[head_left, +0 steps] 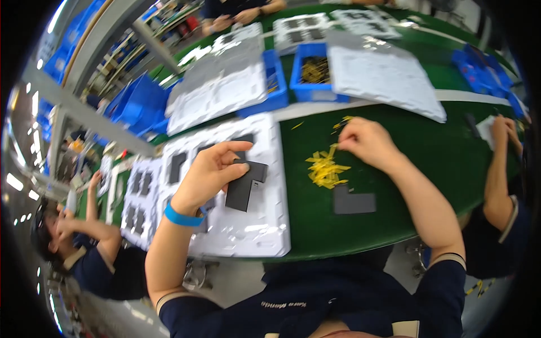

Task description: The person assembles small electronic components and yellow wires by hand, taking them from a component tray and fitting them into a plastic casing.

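Note:
My left hand [211, 168], with a blue band at the wrist, pinches a dark grey L-shaped piece [241, 190] between thumb and fingers. It holds the piece above a white moulded tray [267, 225], where more dark L-shaped pieces [177, 167] lie in recesses. On the green table, my right hand [363, 141] has its thumb and fingertips pressed together at the upper edge of a pile of yellow strips [327, 169]. Whether a strip is between those fingers is too small to tell. Another dark L-shaped piece [354, 201] lies flat just below the pile.
Beyond my hands stand blue bins [319, 93], one holding yellow and dark small parts, with white trays [386, 76] leaning across them. A few loose strips [297, 125] lie on the table. Co-workers sit at left [93, 242] and right [499, 219]; another works across the table.

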`<state>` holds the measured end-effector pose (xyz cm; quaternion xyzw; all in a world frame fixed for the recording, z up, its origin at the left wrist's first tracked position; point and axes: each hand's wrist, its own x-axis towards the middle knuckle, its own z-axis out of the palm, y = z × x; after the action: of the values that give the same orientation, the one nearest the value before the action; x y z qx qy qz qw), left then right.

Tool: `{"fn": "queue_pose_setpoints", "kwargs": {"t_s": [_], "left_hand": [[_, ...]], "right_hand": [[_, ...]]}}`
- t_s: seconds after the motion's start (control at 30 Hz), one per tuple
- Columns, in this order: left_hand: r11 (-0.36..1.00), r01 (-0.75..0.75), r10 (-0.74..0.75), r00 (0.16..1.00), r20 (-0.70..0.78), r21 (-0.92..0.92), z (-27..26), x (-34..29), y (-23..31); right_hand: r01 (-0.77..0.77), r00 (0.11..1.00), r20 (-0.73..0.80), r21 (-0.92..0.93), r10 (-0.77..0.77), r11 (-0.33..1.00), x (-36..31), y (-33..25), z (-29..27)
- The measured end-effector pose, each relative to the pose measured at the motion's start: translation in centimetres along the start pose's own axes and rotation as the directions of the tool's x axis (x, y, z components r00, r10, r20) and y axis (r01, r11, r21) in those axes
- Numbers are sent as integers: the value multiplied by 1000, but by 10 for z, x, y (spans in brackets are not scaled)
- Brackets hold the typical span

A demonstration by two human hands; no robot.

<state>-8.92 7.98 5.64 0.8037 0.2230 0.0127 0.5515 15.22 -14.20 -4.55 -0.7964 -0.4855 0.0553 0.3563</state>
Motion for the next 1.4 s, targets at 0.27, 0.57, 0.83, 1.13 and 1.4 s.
{"fn": "queue_pose_setpoints", "kwargs": {"t_s": [0.27,0.57,0.83,1.13,1.4], "left_hand": [[961,224,-213,974,-77,165,-2,-44,-22],[715,-75,341,906,-252,695,19,-49,-43],[588,-133,460,867,-194,798,23,-50,-47],[731,-25,217,956,-197,682,17,-63,-27],[639,-10,207,965,-159,769,31,-62,-15]], "right_hand": [[-82,992,-62,308,106,948,2,-5,2],[-103,994,47,677,98,728,-7,-20,-2],[-45,998,63,477,16,878,-7,-17,-7],[35,996,60,416,-65,909,-8,-23,-9],[135,991,-61,395,-121,908,-9,-20,-6]]}}
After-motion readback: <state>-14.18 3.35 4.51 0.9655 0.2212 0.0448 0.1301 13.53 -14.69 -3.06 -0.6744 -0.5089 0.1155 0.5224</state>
